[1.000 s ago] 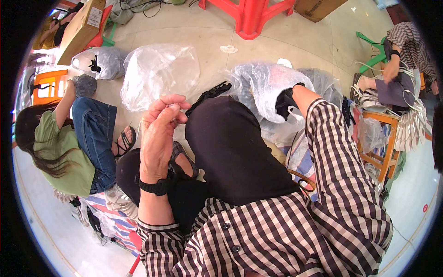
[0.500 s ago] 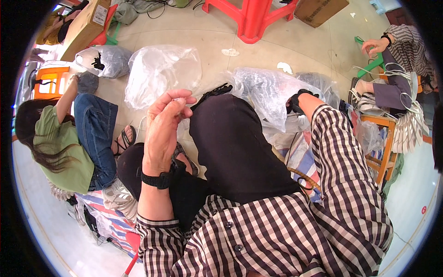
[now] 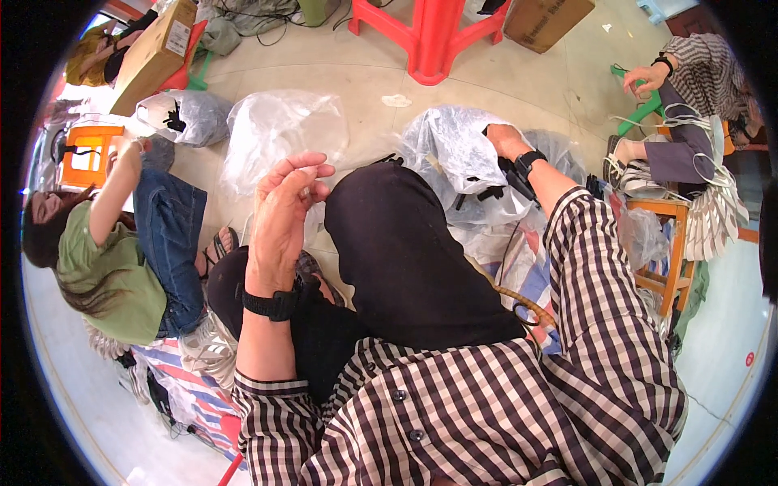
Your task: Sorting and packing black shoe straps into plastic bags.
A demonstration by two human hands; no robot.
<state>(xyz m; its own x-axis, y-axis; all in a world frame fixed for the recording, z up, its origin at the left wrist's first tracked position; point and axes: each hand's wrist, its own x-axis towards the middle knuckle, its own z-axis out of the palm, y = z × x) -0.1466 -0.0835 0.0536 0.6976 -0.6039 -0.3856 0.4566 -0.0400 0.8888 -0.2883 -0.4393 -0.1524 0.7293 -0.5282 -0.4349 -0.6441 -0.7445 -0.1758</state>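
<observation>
My left hand (image 3: 290,202) is raised beside my black-clad knee (image 3: 397,235), its fingers loosely bent and slightly apart, with nothing visible in them. On the right, my right hand (image 3: 508,142) grips the upper edge of a clear plastic bag (image 3: 450,146); its fingertips are partly hidden by the bag. Several black strap-like pieces (image 3: 490,193) poke out at the bag's lower opening, below that hand. Each wrist wears a black band.
An empty-looking clear bag (image 3: 279,134) and a filled one (image 3: 198,117) lie ahead on the left. A red stool (image 3: 429,49) stands beyond, beside a cardboard box (image 3: 547,20). Co-workers sit left, in a green shirt (image 3: 113,275), and right, near a wooden stool (image 3: 664,279).
My right hand has come up from the bag's opening to its upper edge, and the bag has lifted and shifted, exposing black pieces. My left hand stays nearly in place.
</observation>
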